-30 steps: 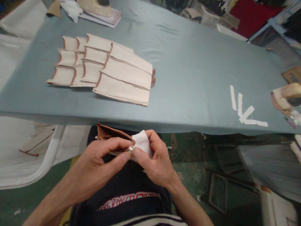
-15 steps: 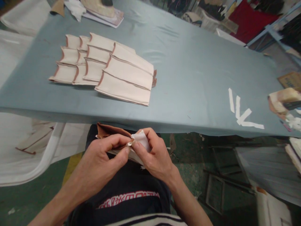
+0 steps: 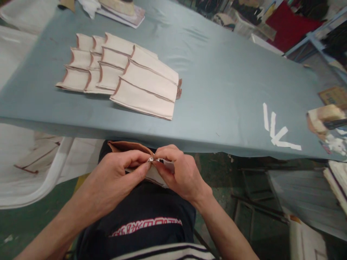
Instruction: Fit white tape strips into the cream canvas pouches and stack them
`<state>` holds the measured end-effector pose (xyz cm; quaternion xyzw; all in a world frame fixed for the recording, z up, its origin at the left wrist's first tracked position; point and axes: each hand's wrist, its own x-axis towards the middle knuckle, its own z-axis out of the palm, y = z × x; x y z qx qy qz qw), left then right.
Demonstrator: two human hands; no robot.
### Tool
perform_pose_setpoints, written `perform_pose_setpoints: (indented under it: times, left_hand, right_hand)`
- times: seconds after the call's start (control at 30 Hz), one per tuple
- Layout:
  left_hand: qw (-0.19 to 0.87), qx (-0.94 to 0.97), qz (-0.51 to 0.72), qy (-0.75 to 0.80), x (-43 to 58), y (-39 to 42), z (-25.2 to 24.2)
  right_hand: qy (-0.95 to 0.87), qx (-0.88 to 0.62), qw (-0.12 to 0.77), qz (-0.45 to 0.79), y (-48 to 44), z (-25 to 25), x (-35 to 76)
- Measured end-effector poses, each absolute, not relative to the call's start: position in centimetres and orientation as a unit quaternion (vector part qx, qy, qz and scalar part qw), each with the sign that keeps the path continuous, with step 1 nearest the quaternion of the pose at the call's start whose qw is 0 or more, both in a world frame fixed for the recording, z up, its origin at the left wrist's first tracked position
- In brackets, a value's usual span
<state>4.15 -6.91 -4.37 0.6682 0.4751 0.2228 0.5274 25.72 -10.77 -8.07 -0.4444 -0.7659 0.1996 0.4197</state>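
Note:
Over my lap, just below the table edge, I hold a fabric piece (image 3: 130, 146) with a brown inside and cream outside, much like the pieces on the table. My left hand (image 3: 123, 169) pinches its edge between thumb and fingers at a small whitish bit. Right beside it, my right hand (image 3: 177, 169) is closed, thumb against fingers, on the same edge, with a white strip (image 3: 169, 165) showing partly under its fingers. The fingertips of both hands nearly meet and hide the exact spot they grip.
Overlapping rows of cream pieces with brown edges (image 3: 146, 97) lie on the blue-green table (image 3: 217, 90). White strips (image 3: 273, 126) are at the right. A white tub (image 3: 55, 180) with more pieces stands below left. At the right edge are a tool and scraps (image 3: 325, 119).
My right fingers have closed further over the white strip, which now shows less. Both hands stay together at the fabric edge. The view has shifted slightly.

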Motion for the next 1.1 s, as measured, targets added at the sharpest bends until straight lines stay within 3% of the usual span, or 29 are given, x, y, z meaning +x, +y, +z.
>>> perform_pose_setpoints:
  times: [0.23,0.5,0.7,0.9,1.1]
  left_hand:
    - [0.498,0.699,0.227,0.46,4.5,-6.7,-4.3]
    - [0.461,0.685,0.259,0.501,5.5,-6.9,-4.1]
    - [0.472,0.671,0.279,0.499,5.7,-6.5,-4.4]
    - [0.495,0.684,0.269,0.463,5.0,-6.1,-4.0]
    - [0.454,0.721,0.271,0.449,4.3,-5.8,-3.9]
  right_hand:
    - [-0.809,-0.418,0.36,0.203,-10.2,-7.7,26.6]
    - [-0.751,-0.438,0.46,0.178,-10.1,-9.5,25.0]
    - [-0.645,-0.547,0.463,0.267,-10.2,-9.0,23.8]
    - [-0.605,-0.557,0.437,0.364,-10.0,-7.4,24.2]
    - [-0.7,-0.49,0.461,0.242,-10.1,-7.3,24.5]
